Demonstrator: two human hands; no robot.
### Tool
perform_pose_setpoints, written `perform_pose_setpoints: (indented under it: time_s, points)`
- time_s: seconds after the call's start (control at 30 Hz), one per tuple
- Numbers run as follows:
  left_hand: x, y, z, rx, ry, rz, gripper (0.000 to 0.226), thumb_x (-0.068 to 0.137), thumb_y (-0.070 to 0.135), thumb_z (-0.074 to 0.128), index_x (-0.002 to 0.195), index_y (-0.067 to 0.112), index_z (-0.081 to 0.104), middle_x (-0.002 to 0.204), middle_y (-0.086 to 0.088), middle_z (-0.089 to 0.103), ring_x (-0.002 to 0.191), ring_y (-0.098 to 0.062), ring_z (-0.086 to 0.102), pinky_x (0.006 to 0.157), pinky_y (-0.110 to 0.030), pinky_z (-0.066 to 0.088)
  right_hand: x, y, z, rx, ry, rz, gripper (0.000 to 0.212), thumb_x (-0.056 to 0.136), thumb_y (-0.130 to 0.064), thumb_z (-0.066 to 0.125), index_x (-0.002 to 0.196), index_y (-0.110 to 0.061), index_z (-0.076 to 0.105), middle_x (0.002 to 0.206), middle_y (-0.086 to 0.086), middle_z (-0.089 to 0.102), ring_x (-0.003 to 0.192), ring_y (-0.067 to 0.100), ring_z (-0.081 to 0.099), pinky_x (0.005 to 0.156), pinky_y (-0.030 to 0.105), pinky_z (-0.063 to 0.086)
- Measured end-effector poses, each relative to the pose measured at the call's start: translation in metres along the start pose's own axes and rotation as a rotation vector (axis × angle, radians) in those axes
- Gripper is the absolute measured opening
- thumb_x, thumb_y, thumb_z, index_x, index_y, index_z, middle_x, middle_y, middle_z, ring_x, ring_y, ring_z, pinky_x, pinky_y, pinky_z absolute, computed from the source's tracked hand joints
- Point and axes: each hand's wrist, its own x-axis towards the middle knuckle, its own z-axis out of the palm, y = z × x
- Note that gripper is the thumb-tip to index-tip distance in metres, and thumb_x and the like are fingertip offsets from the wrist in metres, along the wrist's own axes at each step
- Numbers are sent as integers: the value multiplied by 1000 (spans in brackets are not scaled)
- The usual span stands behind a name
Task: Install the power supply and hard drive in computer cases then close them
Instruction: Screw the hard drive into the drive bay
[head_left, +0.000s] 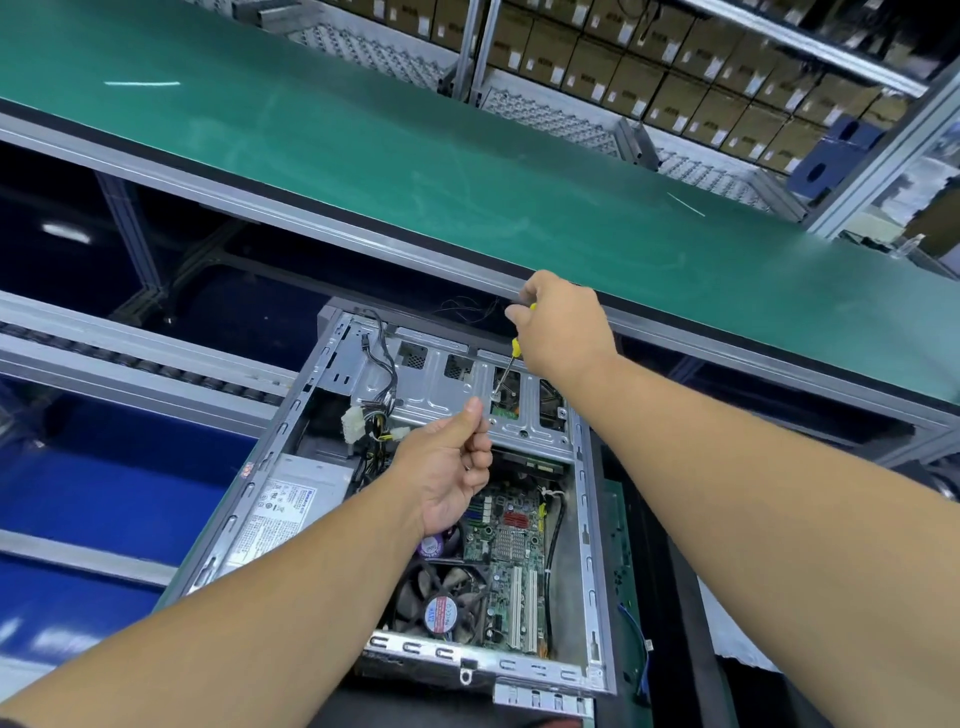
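Observation:
An open computer case (260, 467) lies flat in front of me. A grey power supply (291, 499) sits along its left side, with loose cables (374, 421) beside it. My right hand (566, 327) grips a yellow-handled screwdriver (511, 358); its tip touches the metal drive cage (441, 395) at the far end. My left hand (447, 467) hovers just in front of the cage, fingers curled, thumb and fingers pinched together; whether they hold something small I cannot tell. The motherboard (498, 540) and a fan (441, 608) show below my left hand.
A green conveyor belt (467, 171) runs across behind the case, with a metal rail at its near edge. Shelves of cardboard boxes (649, 67) stand beyond. Blue bins (104, 483) lie at the left. A dark panel (649, 571) rests to the case's right.

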Motion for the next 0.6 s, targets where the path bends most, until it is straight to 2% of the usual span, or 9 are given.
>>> perform_pose_setpoints:
  time_s: [0.07,0.13,0.17,0.2,0.23,0.3,0.4,0.47,0.6]
  points:
    - [1,0,-1,-1,17,-1,29,77,38,80,80,12,67,66,-1,56,51,-10,48,39,-18,33,-3,2,2,8,3,-42,37,104,-36,55,136,-18,55,115,13,69,101,34,63,79,36,51]
    - [1,1,-1,-6,14,0,29,76,37,80,81,12,67,66,-1,57,51,-9,48,39,-17,33,-8,2,6,118,-108,-116,55,106,-30,49,158,-25,32,132,9,63,112,30,61,87,36,50]
    - [1,1,-1,-11,7,0,29,77,36,80,83,11,68,67,-1,58,51,-9,49,39,-17,34,-10,3,7,211,-182,-135,61,107,-23,48,161,-32,22,133,5,60,111,27,62,88,38,52]
    - [1,1,-1,-21,-1,3,28,78,34,78,85,9,68,68,-2,59,52,-9,50,39,-17,35,-11,4,9,302,-236,-135,65,106,-17,47,161,-38,20,129,0,59,107,23,63,87,39,56]
    - [1,1,-1,-31,-8,7,27,80,32,77,88,8,68,69,-3,61,53,-9,50,40,-17,36,-11,6,10,362,-242,-117,65,106,-14,48,159,-42,25,123,-3,61,102,19,65,83,37,58]
    - [1,0,-1,-42,-18,12,24,85,28,73,93,6,68,71,-4,63,54,-9,52,41,-16,38,-9,10,12,355,-126,-61,54,104,-17,55,151,-42,43,108,-4,64,92,17,67,73,32,59]
    - [2,-1,-1,-30,-27,14,18,93,24,68,96,6,67,72,-4,64,55,-9,52,42,-16,38,-10,11,16,377,14,7,39,100,-22,63,136,-36,59,92,-2,64,86,23,70,79,42,60]
    - [3,-1,-1,-18,-21,17,21,89,26,71,95,6,68,71,-4,63,55,-9,51,42,-16,38,-12,9,20,363,69,5,38,98,-26,67,135,-36,60,89,-6,63,84,21,67,80,42,60]
    - [3,0,-3,16,-12,20,25,79,34,78,85,11,69,68,-2,59,53,-9,49,40,-17,36,-17,11,23,317,155,32,45,100,-34,65,143,-38,54,81,-14,57,80,16,61,73,33,55]
